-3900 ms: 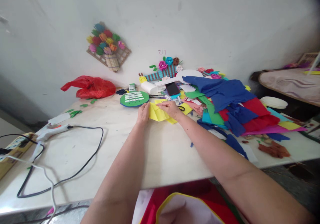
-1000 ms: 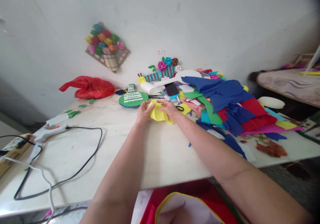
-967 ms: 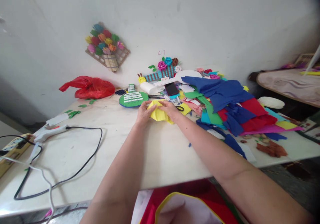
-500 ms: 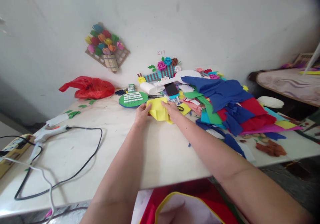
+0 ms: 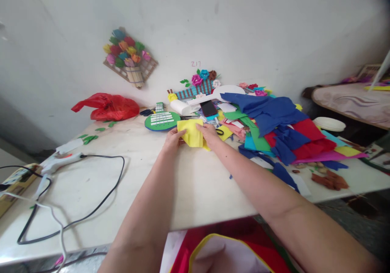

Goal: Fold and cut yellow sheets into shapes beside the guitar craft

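Both my hands hold a folded piece of yellow crepe paper point(image 5: 191, 134) just above the table. My left hand point(image 5: 173, 139) grips its left edge, thumb on the near face and fingers behind. On the opposite edge my right hand point(image 5: 209, 134) pinches the sheet, with a yellow corner showing below the fingers. Behind the paper lies a green guitar-shaped craft piece point(image 5: 161, 121) with white strips. A scissors handle point(image 5: 219, 132) pokes out beside my right hand, over another yellow sheet point(image 5: 226, 133).
A pile of coloured paper point(image 5: 271, 118) spreads over the right side, with a black phone point(image 5: 209, 108) beside it. To the left are a glue gun point(image 5: 62, 162), its looping black cable point(image 5: 122, 171) and a red plastic bag point(image 5: 111, 107). The table's front edge point(image 5: 213, 224) is near me.
My left hand's grip has shifted slightly on the left side of the yellow paper, whose fold looks flatter. My right hand has hardly moved.
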